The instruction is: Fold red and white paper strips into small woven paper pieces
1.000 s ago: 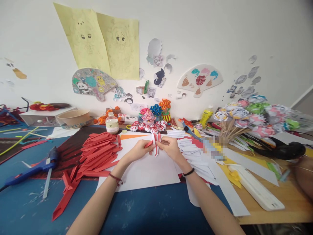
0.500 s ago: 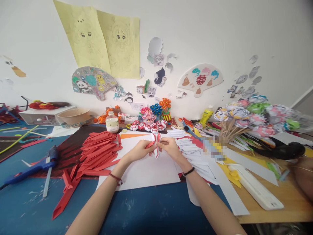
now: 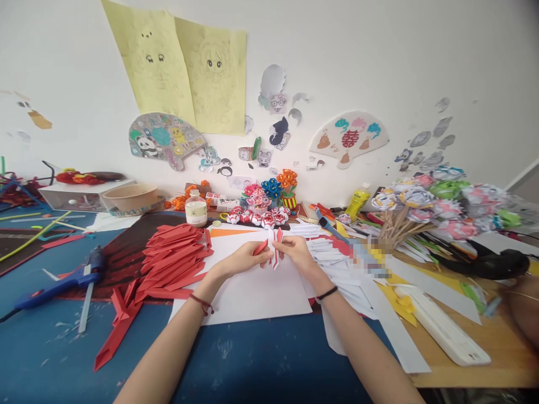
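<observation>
Between my two hands is a small piece of folded red and white paper strips [image 3: 275,257], held just above a white sheet [image 3: 256,300]. My left hand [image 3: 246,258] pinches its left side, where a red strip shows by the thumb. On the other side the fingers of my right hand [image 3: 297,252] are closed on the same piece. The fingertips cover part of it. A pile of folded red paper strips [image 3: 170,261] lies left of my left hand. Folded white paper strips [image 3: 337,272] are heaped to the right, partly behind my right forearm.
A blue glue gun [image 3: 69,280] lies at left. Behind my hands stand a glass bottle [image 3: 196,209] and several red-white paper flowers [image 3: 269,217]. At right are a bunch of paper flowers on sticks [image 3: 402,216], a long white case [image 3: 446,328] and another person's arm [image 3: 522,306].
The view has shifted slightly, so everything sits a little further right. Both hands keep their hold on the folded paper piece, and its lower end appears turned a little.
</observation>
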`<state>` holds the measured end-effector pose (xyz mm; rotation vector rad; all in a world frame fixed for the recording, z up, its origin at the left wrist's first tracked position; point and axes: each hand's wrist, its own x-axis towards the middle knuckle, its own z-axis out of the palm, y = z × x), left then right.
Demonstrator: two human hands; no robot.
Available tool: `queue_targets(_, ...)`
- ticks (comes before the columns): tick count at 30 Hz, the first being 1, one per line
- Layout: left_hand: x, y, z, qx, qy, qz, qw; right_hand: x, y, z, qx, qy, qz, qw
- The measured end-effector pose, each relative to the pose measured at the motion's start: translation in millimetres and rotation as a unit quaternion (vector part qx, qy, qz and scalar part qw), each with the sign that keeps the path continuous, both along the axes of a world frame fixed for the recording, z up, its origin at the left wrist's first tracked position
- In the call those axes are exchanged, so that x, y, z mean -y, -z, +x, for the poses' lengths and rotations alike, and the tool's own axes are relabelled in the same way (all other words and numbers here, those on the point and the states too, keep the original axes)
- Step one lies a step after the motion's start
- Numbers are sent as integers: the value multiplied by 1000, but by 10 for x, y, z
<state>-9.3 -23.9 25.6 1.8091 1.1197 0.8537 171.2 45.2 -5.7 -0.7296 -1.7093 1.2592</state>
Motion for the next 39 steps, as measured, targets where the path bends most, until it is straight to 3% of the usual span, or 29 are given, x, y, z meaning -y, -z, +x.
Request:
queue_targets(6, 67, -62, -6, 117, -34, -92, 988, 8, 2, -19, -18, 42, 14, 999)
queue_targets(12, -25, 1, 83, 174, -122, -23, 977, 42, 23, -70, -40, 47, 9, 998)
queue_targets(20, -74, 131, 271, 284, -251, 14, 925, 99, 32, -113, -44, 30, 1, 999)
queue_targets(29, -86, 209, 285, 339, -253, 15, 906, 147, 7, -148, -21, 25, -6, 999)
queue_targets(35, -87, 205, 259, 325, -223, 32, 918, 150, -21, -127, -20, 14, -7, 1000)
queue_targets(39, -76, 164, 212, 291, -148, 9, 945, 106, -13, -82, -46, 30, 11, 998)
